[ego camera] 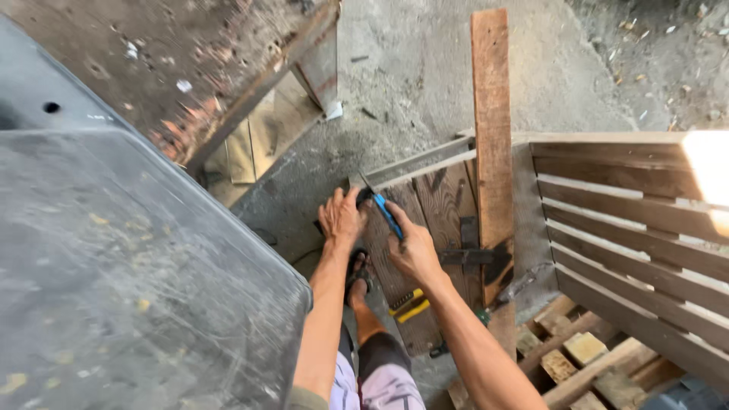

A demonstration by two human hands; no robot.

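- Nearest the camera, the person's two bare forearms reach forward over a sandalled foot (360, 272) on the concrete floor (425, 83).
- One yellow-handled tool (410, 305) lies on the wooden panel (440, 205), just beside the right forearm and nearer than both hands.
- The right hand (416, 247) is closed around one blue-handled utility knife (388, 216); its fingers (399, 220) are curled tight about the handle, and the blade end points up and left toward the panel's corner.
- The knife lies between the two hands, its tip just beside the left hand's fingertips.
- The left hand (341, 219) lies flat on the near left corner of the panel, fingers (337, 199) slightly spread and pressed down on the wood, holding nothing.
- One dark metal strap hinge (471, 254) crosses the panel to the right of the right hand.
- One long reddish plank (493, 129) stands upright on the panel, running away from the hands.
- To the right, one slatted wooden frame (630, 228), with scrap wood blocks (577, 353) below it.
- At left, one large grey dusty sheet (121, 266) fills the view, well apart from the knife.
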